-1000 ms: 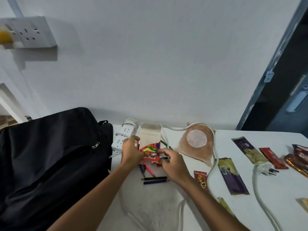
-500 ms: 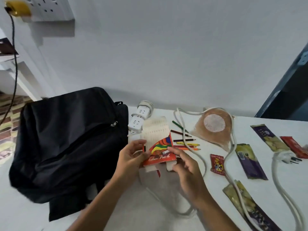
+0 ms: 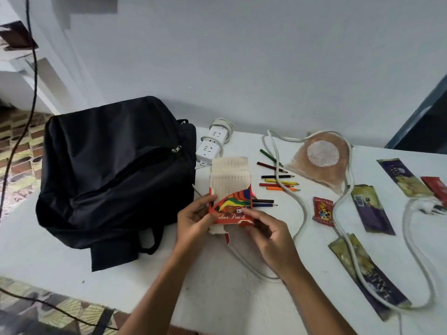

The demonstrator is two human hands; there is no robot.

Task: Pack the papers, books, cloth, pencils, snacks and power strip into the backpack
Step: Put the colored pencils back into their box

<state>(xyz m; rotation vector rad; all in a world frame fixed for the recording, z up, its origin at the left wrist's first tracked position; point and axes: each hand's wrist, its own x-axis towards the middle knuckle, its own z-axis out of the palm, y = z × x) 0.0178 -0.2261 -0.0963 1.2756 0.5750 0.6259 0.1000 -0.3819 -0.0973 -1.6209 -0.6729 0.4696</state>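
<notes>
Both hands hold a red colour pencil box (image 3: 231, 210) above the white table (image 3: 60, 267). My left hand (image 3: 193, 217) grips its left edge, my right hand (image 3: 266, 232) pinches its lower right corner. A pale ribbed tray (image 3: 229, 177) sticks out of the box's top. Several loose colour pencils (image 3: 278, 182) lie just right of the box. The black backpack (image 3: 113, 175) lies at the left, its zipper looking shut. A white power strip (image 3: 212, 146) sits behind the box, its cable (image 3: 300, 209) looping rightward. Snack packets (image 3: 371, 209) lie at the right.
A brown pouch with a pale round patch (image 3: 321, 158) rests against the wall behind the pencils. A small red sachet (image 3: 323, 211) lies by the cable. The white plug (image 3: 428, 207) lies at the far right. A black wire (image 3: 29, 68) hangs at the left.
The view has tilted down and back, so more table shows. Both hands lifted the pencil box off the table and toward me; the loose pencils stay where they lay.
</notes>
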